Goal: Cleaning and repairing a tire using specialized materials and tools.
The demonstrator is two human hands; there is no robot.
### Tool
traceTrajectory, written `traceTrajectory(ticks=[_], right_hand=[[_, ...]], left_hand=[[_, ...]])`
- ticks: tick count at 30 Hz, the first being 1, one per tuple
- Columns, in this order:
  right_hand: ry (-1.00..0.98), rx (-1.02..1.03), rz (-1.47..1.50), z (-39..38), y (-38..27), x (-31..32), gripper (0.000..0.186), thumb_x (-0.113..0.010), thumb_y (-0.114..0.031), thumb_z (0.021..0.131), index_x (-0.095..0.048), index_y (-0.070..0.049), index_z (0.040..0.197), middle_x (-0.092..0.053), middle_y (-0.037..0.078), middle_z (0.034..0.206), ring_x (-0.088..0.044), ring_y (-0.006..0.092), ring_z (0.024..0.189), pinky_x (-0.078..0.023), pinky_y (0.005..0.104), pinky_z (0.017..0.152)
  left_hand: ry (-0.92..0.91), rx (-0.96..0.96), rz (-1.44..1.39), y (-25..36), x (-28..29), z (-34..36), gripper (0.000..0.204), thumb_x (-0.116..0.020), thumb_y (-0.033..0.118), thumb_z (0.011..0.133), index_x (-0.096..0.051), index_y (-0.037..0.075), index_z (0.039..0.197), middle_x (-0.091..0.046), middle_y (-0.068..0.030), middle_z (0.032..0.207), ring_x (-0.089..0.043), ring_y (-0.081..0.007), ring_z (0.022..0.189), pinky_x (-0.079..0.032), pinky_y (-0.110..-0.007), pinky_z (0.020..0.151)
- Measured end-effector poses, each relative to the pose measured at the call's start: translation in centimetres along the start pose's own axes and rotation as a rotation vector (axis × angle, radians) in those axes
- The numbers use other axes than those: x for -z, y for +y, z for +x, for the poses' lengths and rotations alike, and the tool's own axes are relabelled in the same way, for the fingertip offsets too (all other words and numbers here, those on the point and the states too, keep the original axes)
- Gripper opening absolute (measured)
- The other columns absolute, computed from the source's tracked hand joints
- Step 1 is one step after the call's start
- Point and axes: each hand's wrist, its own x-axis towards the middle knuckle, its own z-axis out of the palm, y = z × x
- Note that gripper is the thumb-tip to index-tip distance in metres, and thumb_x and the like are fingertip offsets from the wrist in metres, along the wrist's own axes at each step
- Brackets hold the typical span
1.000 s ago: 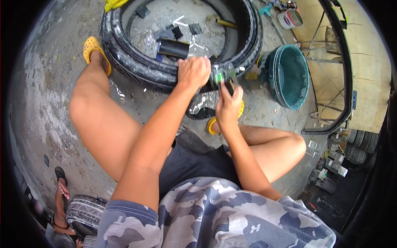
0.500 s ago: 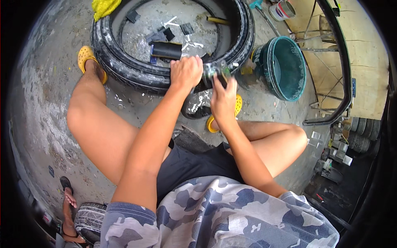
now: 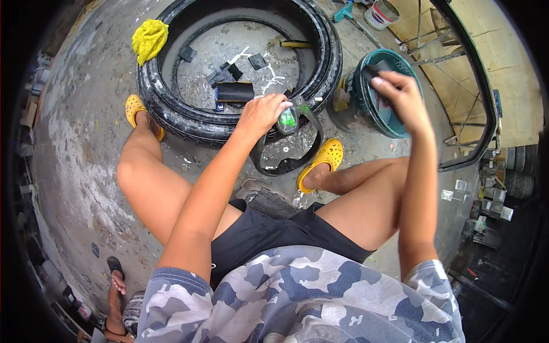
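Head view is up on my remote screen. Largest first: what worries you?

I start with the tyre (image 3: 194,119), lying flat on the floor (image 3: 86,188) at the far side. Its near edge is streaked and shiny, so I judge that a hand leaning there could slip.

And the teal bucket (image 3: 394,62) to the right?

I see it close to the tyre, with the right hand (image 3: 403,100) over it. A low sweep of that arm could knock its rim and tip it. I can't make out what is inside.

The black band (image 3: 313,146)?

I find it looped at the tyre's near side, just beside the right yellow shoe (image 3: 327,159). A shifted foot could snag and drag it.

Yellow cloth (image 3: 150,41)?

It's draped over the tyre's left edge; a jolt could drop it.

The hands themselves?

The right one is closed, slightly blurred. The left hand (image 3: 263,114) sits at the near edge, fingers curled; I can't tell whether it grips or only presses. If it alone steadies the clear green-lit item (image 3: 287,120) by its fingertips, easing off could let that fall.

Smallest?

I'd watch the dark piece (image 3: 370,74) pinched in the right hand: a weak pinch above the bucket could lose it.
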Motion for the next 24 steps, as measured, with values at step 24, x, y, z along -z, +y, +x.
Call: traceTrajectory(ticks=[24], right_hand=[[-0.077,0.293,-0.062,7.6,-1.1,-1.4,0.044,-0.073,-0.030,0.087,-0.070,0.003,0.116,-0.073,0.015,0.099,-0.069,0.0217,0.093,-0.051,0.0328,0.087]], left_hand=[[-0.620,0.292,-0.300,-2.4,1.0,2.1,0.052,-0.052,0.034,0.102,-0.051,-0.006,0.136,-0.059,-0.0221,0.135,-0.054,-0.0304,0.127,-0.038,-0.037,0.109]])
